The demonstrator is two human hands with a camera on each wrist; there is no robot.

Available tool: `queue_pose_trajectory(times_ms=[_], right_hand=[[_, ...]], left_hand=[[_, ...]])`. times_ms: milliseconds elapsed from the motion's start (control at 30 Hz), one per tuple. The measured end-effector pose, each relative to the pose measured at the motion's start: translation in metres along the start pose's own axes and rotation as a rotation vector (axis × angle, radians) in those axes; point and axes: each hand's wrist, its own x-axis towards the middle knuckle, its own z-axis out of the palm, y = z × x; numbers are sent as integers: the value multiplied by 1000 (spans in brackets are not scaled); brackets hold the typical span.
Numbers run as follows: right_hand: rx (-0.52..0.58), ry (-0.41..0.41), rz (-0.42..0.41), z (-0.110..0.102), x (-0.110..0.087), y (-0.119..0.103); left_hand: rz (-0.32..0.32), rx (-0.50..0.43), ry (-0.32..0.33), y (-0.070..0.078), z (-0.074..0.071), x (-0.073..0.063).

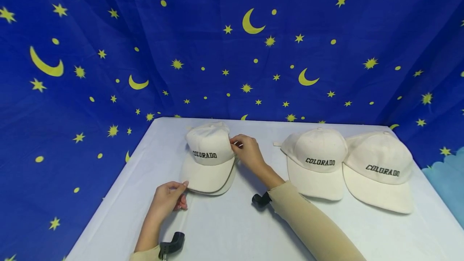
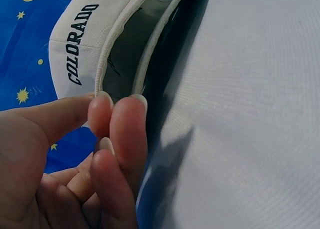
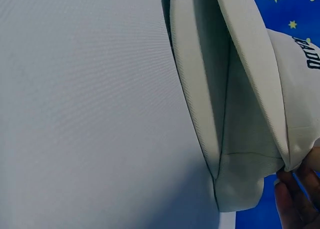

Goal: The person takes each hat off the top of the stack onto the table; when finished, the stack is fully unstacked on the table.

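A cream cap (image 1: 210, 168) with dark COLORADO lettering sits over a second cream cap (image 1: 226, 186), whose brim shows beneath the upper one. My left hand (image 1: 168, 198) pinches the left front corner of the upper brim. In the left wrist view, the fingertips (image 2: 127, 119) are right at the brim edges, with a gap between the two brims. My right hand (image 1: 248, 152) pinches the upper cap's side edge, near where brim meets crown. The right wrist view shows both brims stacked, the upper brim (image 3: 255, 69) spread apart from the lower brim (image 3: 192, 84).
Two more cream COLORADO caps stand side by side on the right, a nearer-middle cap (image 1: 320, 160) and a far-right cap (image 1: 380, 168), touching or overlapping. All rest on a white-covered table (image 1: 232, 233). A blue curtain (image 1: 203, 31) with yellow stars and moons hangs behind.
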Motion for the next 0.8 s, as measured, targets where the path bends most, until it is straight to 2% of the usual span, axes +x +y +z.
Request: queue_pose_trajectory(times_ms=[133,467,800], right_hand=[[2,8,-10,-1,-1,0],[35,56,-46,-7,-2,-5],[77,102,-42,-18,-4,-11]], left_hand=[[21,-33,-6,1,-1,-1],[24,-164,-4,5,-3,-2],[83,-249,26,13,-1,-5]])
